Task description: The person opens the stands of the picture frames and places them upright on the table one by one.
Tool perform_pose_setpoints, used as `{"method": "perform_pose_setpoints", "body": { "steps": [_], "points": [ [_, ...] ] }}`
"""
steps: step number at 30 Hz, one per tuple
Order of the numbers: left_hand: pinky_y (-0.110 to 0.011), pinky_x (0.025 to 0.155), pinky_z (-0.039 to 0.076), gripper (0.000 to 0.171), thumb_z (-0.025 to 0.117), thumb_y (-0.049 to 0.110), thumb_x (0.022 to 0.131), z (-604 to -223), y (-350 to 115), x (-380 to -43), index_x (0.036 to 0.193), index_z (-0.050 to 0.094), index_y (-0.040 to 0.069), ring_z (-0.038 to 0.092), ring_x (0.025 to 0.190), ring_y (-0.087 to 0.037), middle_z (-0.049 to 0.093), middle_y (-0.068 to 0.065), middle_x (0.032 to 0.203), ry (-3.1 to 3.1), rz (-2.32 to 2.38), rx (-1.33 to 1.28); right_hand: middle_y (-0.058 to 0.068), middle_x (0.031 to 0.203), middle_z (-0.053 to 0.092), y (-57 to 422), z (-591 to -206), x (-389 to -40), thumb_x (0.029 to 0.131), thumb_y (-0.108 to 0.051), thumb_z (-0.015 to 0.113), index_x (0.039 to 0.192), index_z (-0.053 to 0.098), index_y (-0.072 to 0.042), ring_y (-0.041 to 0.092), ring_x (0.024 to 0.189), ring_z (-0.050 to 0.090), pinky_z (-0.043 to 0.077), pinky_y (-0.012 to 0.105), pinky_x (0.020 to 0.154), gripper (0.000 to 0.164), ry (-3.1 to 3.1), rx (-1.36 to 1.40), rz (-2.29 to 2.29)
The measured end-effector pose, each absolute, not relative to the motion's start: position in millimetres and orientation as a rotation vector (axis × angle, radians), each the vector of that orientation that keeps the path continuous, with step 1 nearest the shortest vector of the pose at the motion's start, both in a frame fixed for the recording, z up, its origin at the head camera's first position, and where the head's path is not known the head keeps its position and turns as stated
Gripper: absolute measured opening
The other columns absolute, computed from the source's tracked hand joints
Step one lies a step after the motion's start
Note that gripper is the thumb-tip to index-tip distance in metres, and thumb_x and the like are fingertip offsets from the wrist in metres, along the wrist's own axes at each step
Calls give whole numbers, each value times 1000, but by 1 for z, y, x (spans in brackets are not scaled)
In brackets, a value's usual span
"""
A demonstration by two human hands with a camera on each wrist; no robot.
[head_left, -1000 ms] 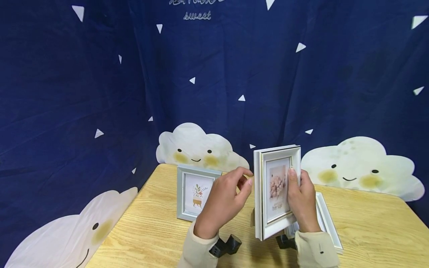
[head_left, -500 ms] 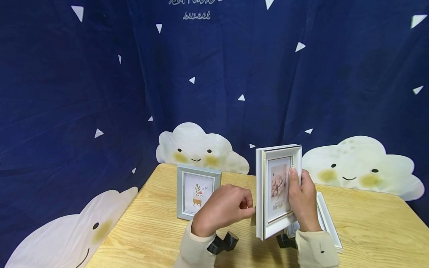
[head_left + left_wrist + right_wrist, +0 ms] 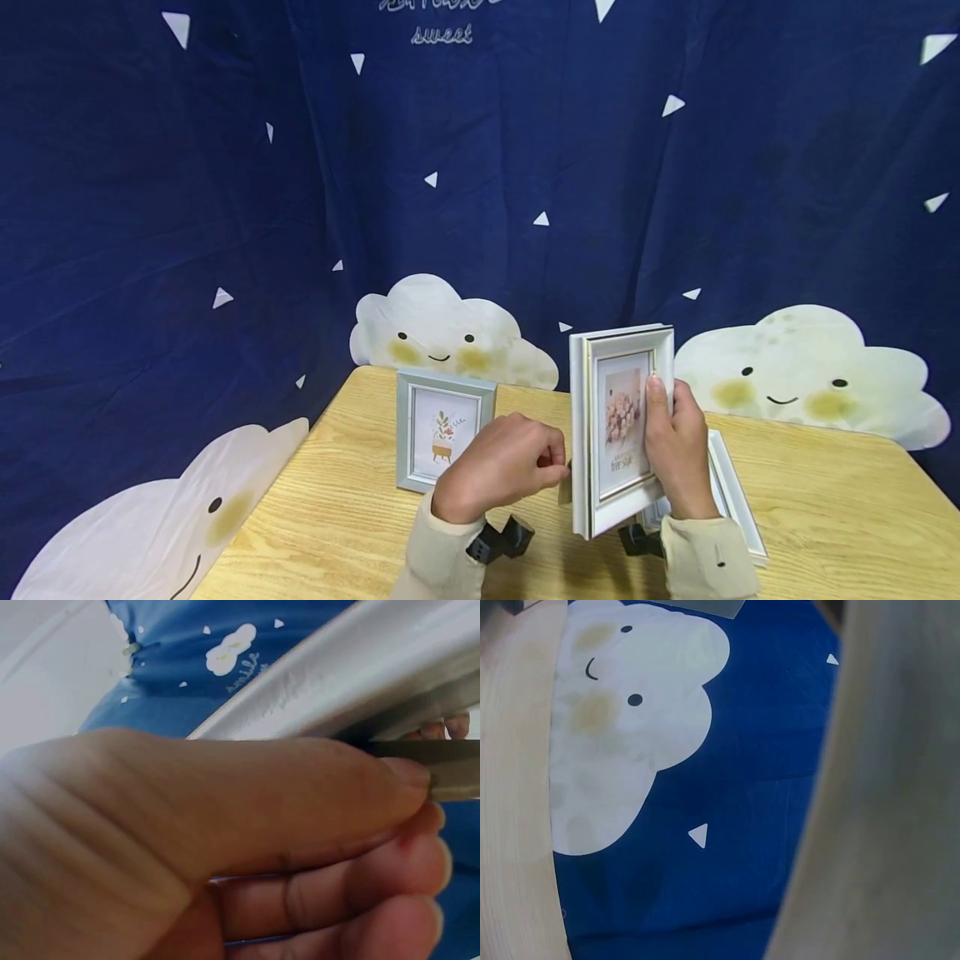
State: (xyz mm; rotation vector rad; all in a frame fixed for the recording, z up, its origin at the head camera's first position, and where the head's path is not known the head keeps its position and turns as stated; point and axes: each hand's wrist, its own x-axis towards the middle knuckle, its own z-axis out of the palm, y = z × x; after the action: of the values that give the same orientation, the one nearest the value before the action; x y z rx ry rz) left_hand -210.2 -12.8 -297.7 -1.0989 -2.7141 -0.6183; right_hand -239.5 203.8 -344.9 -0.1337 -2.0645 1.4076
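Versus 1.0 s ago: left hand [image 3: 501, 468] has dropped from beside the upper part of the white picture frame's left edge to its lower part. Fingers now pinch the stand flap [image 3: 459, 771] at its back. Nearly unchanged from 0.5 s ago. White picture frame [image 3: 621, 433] stays put apart from a tiny shift, upright over the wooden table [image 3: 322, 508], front turned partly toward the head camera. Right hand [image 3: 678, 450] keeps its grip on the frame's right side, thumb pointing up across the front, fingers behind. Left wrist view: thumb lies straight along the top of the flap, fingers curled below. Grey-green frame [image 3: 403, 433] stands left of the left hand, unmoved; second white frame [image 3: 738, 500] lies partly hidden behind the right hand.
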Motion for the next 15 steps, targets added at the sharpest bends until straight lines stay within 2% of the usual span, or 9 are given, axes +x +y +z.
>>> {"method": "perform_pose_setpoints", "body": {
  "steps": [15],
  "points": [
    [-14, 53, 37, 11, 72, 19, 82, -304, -20, -223, 72, 69, 21, 46, 57, 4, 52, 19, 61, -2702, -628, -984, 16, 87, 61, 205, -342, -237, 102, -36, 45, 111, 60, 0, 13, 68, 53, 43, 23, 58, 41, -2090, -122, 1419]
  ]
}}
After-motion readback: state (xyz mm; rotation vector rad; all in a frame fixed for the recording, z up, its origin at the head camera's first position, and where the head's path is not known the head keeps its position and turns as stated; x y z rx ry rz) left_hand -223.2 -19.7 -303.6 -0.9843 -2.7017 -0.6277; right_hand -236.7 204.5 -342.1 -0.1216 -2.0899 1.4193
